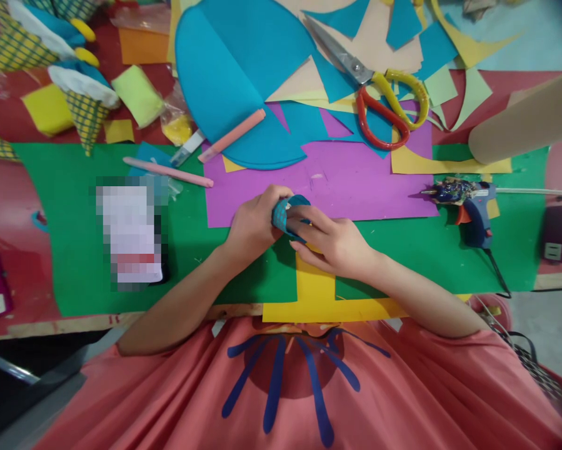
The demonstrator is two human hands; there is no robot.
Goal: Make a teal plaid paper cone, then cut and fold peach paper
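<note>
Loop of blue sheet point(279, 216) is pinched from opposite sides by left hand point(258, 219) and right hand point(332, 240), presumably keeping it round.

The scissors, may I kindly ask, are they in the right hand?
No, the scissors lie beyond the right hand, which touches a small blue loop.

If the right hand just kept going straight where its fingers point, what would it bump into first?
Likely the curled blue piece, which the right hand seems to be touching. Next in line looks like the left hand, though depth is unclear.
</note>
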